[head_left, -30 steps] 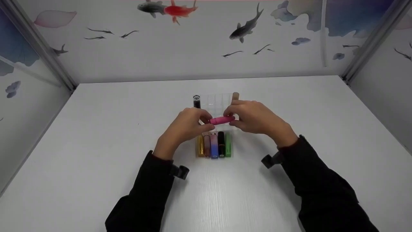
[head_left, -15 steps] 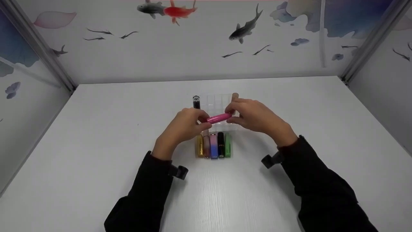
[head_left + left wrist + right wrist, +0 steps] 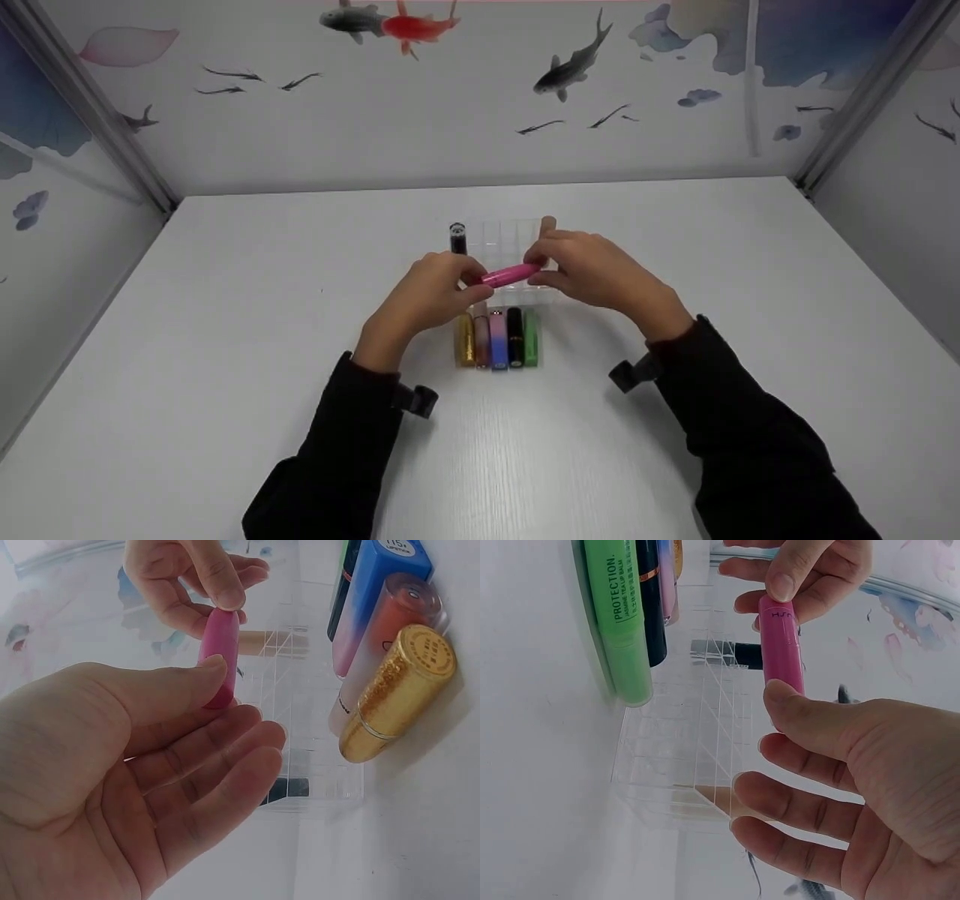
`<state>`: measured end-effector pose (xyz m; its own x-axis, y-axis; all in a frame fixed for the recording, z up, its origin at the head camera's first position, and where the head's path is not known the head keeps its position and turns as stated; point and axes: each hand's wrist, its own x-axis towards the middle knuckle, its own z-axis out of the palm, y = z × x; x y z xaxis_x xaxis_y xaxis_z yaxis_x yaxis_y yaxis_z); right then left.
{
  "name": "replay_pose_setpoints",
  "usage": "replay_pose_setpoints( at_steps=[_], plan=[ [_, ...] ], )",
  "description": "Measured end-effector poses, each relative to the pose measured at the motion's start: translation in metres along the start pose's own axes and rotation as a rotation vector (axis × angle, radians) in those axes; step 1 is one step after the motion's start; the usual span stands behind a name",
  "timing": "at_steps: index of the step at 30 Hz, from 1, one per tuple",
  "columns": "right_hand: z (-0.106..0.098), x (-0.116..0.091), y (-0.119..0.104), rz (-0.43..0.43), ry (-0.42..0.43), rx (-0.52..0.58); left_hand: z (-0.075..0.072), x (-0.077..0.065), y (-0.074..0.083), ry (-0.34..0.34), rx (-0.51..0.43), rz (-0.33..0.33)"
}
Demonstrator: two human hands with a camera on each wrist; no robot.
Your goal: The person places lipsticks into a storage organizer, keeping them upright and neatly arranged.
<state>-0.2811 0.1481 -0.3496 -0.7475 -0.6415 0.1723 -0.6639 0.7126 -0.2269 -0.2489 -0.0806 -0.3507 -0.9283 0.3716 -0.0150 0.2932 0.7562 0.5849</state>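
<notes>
In the head view, a pink lipstick tube is held over a clear compartmented organizer, one end pinched by the left hand and the other by the right hand, a two-ended grip probably chosen so that the tube is steadied. On the organizer's near side, a gold lipstick, a lip gloss, a pink-and-blue lipstick, a black lipstick and a green lip balm are lined up, presumably so that each is kept separate. A black-bodied tube and a tan tube are placed at its far left and far right corners.
</notes>
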Motion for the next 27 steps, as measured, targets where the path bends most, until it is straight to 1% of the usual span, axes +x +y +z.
replay_pose_setpoints(
  at_steps=[9,16,27],
  plan=[
    [0.0007,-0.0011,0.0008,-0.030,0.023,0.005,0.0006,-0.0006,-0.0005,-0.003,0.024,0.000],
    [0.0004,-0.0013,-0.0002,-0.015,0.020,0.004,0.0007,-0.0014,-0.0002,-0.017,0.014,0.011],
    [0.0004,-0.0007,-0.0005,-0.003,0.012,-0.002,-0.0017,-0.0031,0.0017,-0.028,0.003,0.005]
  ],
)
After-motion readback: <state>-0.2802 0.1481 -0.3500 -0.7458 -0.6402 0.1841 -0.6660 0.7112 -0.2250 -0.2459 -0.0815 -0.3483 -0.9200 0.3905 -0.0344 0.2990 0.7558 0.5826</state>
